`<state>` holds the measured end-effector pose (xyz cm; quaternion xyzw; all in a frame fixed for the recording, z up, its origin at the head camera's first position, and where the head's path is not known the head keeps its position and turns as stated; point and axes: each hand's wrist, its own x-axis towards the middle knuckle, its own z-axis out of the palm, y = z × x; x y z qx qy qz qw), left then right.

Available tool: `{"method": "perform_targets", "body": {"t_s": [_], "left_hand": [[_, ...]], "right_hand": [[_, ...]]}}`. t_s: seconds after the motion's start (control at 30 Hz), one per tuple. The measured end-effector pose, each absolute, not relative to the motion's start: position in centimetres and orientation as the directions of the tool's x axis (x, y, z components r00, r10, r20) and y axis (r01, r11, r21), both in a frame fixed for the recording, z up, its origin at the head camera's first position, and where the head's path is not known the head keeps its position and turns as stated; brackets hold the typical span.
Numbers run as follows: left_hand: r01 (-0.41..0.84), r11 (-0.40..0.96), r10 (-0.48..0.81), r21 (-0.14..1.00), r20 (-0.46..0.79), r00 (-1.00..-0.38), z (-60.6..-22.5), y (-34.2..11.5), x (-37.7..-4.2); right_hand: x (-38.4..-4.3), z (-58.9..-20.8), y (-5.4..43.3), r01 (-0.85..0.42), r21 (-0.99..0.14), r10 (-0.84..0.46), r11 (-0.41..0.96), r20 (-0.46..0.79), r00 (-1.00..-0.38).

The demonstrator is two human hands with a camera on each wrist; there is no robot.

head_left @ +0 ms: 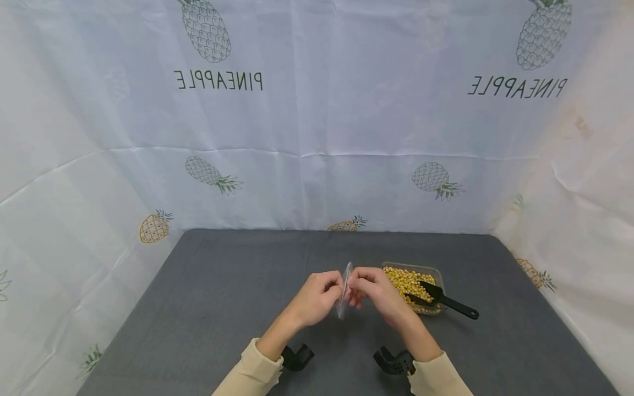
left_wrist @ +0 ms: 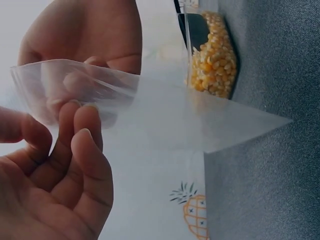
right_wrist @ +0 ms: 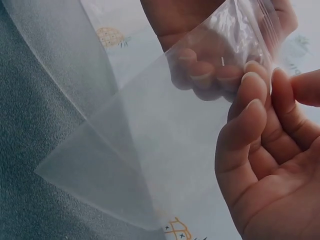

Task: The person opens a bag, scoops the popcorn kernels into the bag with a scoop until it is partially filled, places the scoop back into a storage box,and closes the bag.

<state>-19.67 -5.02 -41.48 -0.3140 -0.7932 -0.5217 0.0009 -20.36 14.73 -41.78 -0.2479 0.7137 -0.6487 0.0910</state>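
Note:
A clear plastic zip bag (head_left: pixel 343 309) hangs between the two hands above the middle of the table. My left hand (head_left: pixel 314 300) pinches its upper edge from one side. From the other side my right hand (head_left: pixel 378 291) pinches the same edge. In the right wrist view, ridged strips run along the top of the bag (right_wrist: pixel 170 125), and the fingers of the left hand (right_wrist: pixel 185 25) show through the film. The lower corner of the bag (left_wrist: pixel 235 125) points down in the left wrist view; no contents show in it.
Right of the hands stands a clear rectangular container (head_left: pixel 442 280) of yellow corn kernels (head_left: pixel 403 280). A black scoop (head_left: pixel 458 307) lies in the kernels, its handle sticking out over the rim to the right. Pineapple-print cloth (head_left: pixel 317 121) hangs behind the grey table (head_left: pixel 223 286).

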Motion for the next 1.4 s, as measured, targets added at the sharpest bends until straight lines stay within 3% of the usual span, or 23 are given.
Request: {"method": "perform_targets", "body": {"t_s": [0.37,1.4], "left_hand": [[0.491,0.178,0.475,0.853,0.363,-0.802,-41.51,-4.93,-19.53],[0.534,0.166,0.452,0.829,0.417,-0.788,-42.14,-4.92,-20.12]], "right_hand": [[-20.36,-42.06,14.57,-0.252,-0.967,-0.469,-0.033,0.237,-0.851],[-20.33,-41.92,14.64,-0.217,-0.972,-0.494,-0.088,0.232,-0.838]]}}
